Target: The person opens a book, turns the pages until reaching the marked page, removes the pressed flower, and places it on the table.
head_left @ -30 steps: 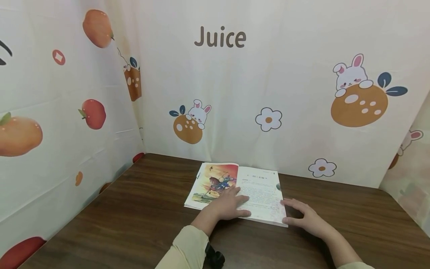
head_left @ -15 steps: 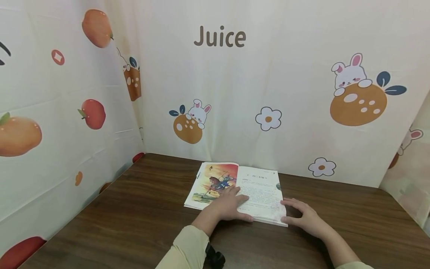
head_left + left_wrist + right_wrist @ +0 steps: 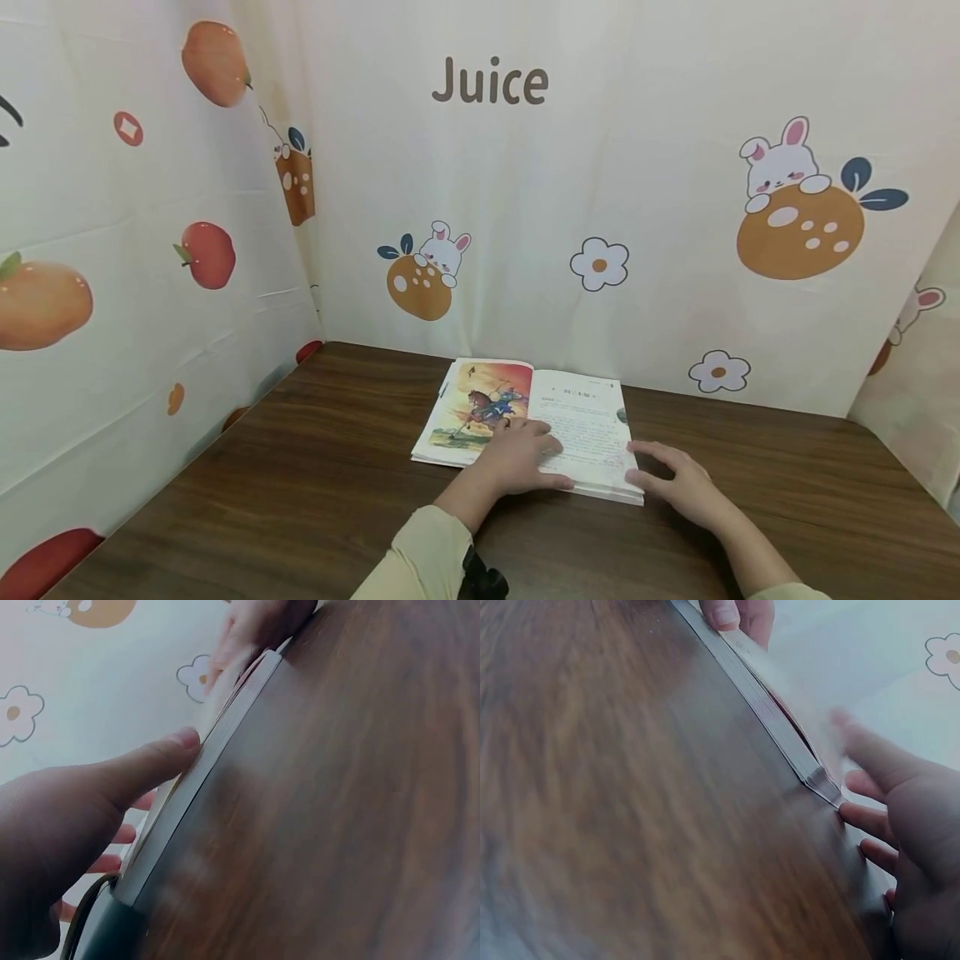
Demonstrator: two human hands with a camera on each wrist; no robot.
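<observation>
An open book (image 3: 592, 429) lies on the brown table, a coloured picture of a horse rider on its left page and printed text on its right page. My left hand (image 3: 517, 458) rests across the lower middle of the book, fingers spread and thumb at the bottom edge. At the right edge is my right hand (image 3: 684, 485), thumb over the lower corner and fingers loosely bent beside the book. The right wrist view shows a narrow gap under the upper pages of the book (image 3: 780, 724); the right thumb is blurred there.
The dark wooden table (image 3: 300, 467) reaches back to a pale curtain (image 3: 525, 183) printed with fruit, rabbits and flowers. Another curtain (image 3: 142, 308) hangs along the left side. A black wrist device (image 3: 483, 581) sits at the left sleeve.
My left hand has slid slightly right, its thumb further along the bottom edge. The right thumb has moved up a little over the page corner. The book stays in place.
</observation>
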